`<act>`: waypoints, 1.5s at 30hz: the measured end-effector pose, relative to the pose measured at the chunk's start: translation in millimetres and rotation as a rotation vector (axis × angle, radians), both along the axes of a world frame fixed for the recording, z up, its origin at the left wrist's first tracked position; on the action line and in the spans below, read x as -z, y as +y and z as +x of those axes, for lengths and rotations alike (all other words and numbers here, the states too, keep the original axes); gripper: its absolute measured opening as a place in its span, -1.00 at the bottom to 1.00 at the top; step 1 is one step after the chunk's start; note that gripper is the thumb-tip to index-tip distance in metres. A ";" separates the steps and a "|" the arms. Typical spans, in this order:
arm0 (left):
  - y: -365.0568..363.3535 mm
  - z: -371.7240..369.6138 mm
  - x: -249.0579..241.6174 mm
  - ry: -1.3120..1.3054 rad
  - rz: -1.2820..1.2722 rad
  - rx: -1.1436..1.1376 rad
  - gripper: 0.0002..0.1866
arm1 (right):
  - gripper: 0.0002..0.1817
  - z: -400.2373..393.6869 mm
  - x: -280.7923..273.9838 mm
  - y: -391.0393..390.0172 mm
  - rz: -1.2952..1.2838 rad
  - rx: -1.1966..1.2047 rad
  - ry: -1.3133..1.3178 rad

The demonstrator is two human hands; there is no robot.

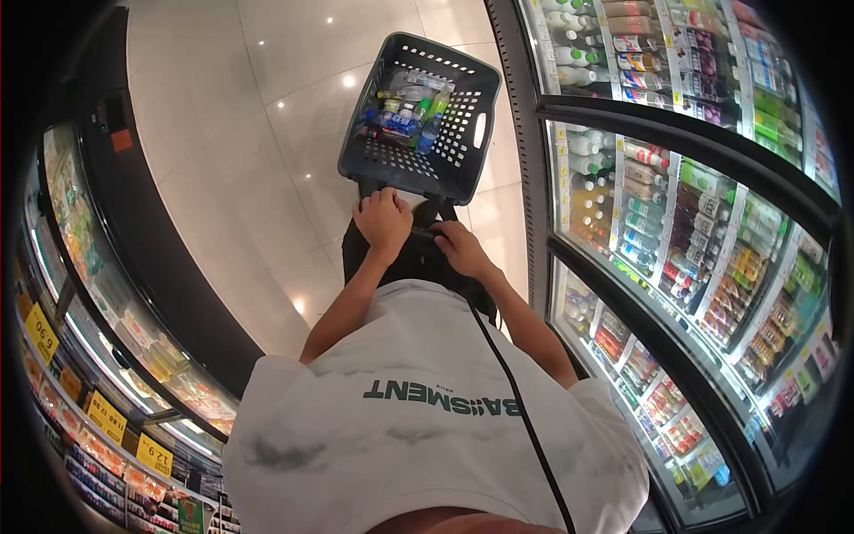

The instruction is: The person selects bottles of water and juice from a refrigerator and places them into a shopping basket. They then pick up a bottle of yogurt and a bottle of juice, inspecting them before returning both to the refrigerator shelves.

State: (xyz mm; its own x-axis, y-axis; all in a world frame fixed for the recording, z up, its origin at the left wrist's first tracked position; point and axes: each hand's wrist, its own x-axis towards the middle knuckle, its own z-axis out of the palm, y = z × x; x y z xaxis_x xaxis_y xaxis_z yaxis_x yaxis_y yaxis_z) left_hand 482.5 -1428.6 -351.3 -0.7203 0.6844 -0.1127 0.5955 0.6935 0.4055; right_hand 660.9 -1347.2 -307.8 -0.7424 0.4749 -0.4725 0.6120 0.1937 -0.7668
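A dark grey plastic shopping basket [485, 93] with perforated walls is in front of me. Bottles and packages lie inside it, including a bottle with a blue label [430, 133] and a green-yellow one [439, 104]. My left hand [384, 224] is closed just behind the basket's near edge, its fingers curled over a dark part. To its right, my right hand [461, 249] is also closed, its fingers bent onto something dark by my waist. Dark material between the hands blends with my clothing, so what each one grips is largely hidden.
Glass-door coolers [640, 205] full of bottled drinks line the right side. On the left stands a long chilled display case [147, 294] with packaged food and yellow price signs [107, 416]. Glossy tiled floor [267, 151] runs between them. A black cord [516, 392] hangs down my shirt.
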 end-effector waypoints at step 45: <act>45.9 -11.2 8.2 -0.204 -0.135 -0.468 -0.67 | -0.28 -121.4 516.8 192.5 -0.232 -0.468 -1.104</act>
State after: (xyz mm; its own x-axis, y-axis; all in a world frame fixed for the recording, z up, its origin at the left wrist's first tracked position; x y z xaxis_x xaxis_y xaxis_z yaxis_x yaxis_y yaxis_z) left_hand 471.4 -1382.7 -359.5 -0.8995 0.2650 -0.3473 0.1283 0.9203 0.3697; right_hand 539.5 -1154.7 -824.6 0.0343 0.0898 -0.9954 0.8641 0.4977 0.0747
